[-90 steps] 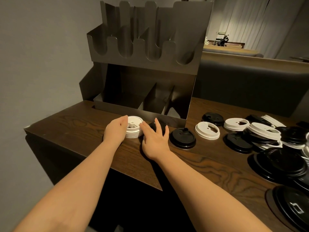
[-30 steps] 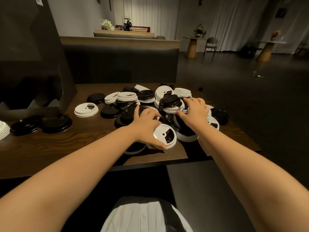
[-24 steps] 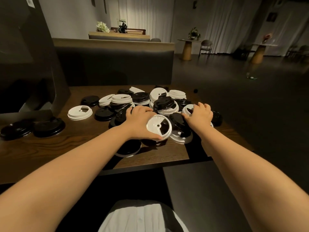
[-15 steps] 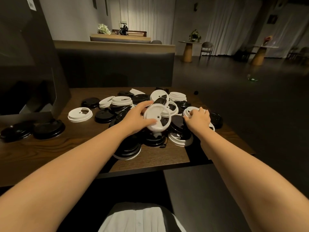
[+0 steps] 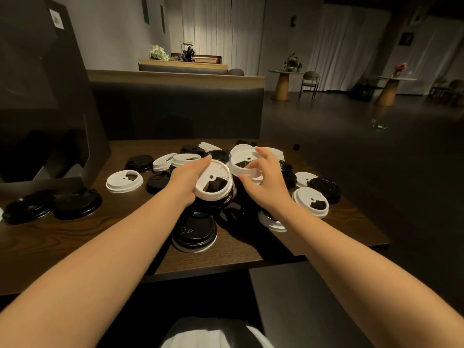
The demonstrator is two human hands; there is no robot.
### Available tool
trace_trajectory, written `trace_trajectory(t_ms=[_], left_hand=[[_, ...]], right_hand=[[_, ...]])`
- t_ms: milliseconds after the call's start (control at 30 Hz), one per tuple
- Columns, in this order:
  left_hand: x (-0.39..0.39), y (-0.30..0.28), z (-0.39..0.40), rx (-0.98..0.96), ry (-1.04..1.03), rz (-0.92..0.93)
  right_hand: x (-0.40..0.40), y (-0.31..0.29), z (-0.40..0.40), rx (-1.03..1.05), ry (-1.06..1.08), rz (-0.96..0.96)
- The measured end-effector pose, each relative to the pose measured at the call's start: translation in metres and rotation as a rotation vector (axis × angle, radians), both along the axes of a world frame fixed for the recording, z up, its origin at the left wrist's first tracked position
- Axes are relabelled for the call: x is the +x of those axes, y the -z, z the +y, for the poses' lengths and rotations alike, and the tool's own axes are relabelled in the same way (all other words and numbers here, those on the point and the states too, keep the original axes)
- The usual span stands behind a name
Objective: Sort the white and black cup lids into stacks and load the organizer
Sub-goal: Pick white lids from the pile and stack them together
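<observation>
While both hands are up over the heap of mixed lids (image 5: 226, 197) on the table (image 5: 62, 237), the step looks to be joining two white lids into one stack, and it will go best if the two are turned the same way up and their rims lined up before one is pressed onto the other, since a tilted lid tends to jam or slide off. The left hand (image 5: 187, 180) grips a white lid (image 5: 213, 180) by its edge, fingers curled behind it and the lid tipped so its face shows to the camera. The right hand (image 5: 263, 179) pinches a second white lid (image 5: 242, 159) between thumb and curled fingers, raised just beside the first; whether the two rims touch I cannot tell. Loose white and black lids lie around and beneath, some overlapping, so lifting clear of the heap should avoid dragging others along. Two black lids (image 5: 77, 203) sit apart at the left, near the foot of the dark organizer (image 5: 50, 109), where the finished stacks are meant to go; most of the sorting seems yet to be done
</observation>
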State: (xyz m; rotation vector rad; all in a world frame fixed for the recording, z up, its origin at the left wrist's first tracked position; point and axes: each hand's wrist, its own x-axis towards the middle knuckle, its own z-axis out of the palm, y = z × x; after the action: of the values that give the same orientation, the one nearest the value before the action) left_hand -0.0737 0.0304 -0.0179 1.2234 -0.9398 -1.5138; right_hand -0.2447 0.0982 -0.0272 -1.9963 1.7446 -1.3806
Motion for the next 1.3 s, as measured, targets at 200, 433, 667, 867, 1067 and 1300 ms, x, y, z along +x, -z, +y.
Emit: trace_trajectory(t_ms=[200, 433, 667, 867, 1067, 1300], left_hand=[[0.021, 0.005, -0.008, 0.089, 0.01, 0.027], [0.024, -0.006, 0.002, 0.177, 0.075, -0.027], [0.033, -0.01, 0.009, 0.126, 0.182, 0.204], [0.03, -0.012, 0.017, 0.094, 0.151, 0.3], [0.033, -0.006, 0.022, 0.025, 0.194, 0.235], [0.042, -0.017, 0.025, 0.008, 0.255, 0.136]], right_hand=[[0.029, 0.002, 0.006, 0.043, -0.188, -0.043], [0.049, 0.006, 0.003, 0.246, -0.333, 0.075], [0.058, 0.002, -0.003, 0.224, -0.356, 0.093], [0.065, -0.001, -0.006, 0.155, -0.318, 0.088], [0.067, 0.003, -0.008, 0.165, -0.355, 0.104], [0.062, 0.0, -0.003, 0.163, -0.418, 0.145]])
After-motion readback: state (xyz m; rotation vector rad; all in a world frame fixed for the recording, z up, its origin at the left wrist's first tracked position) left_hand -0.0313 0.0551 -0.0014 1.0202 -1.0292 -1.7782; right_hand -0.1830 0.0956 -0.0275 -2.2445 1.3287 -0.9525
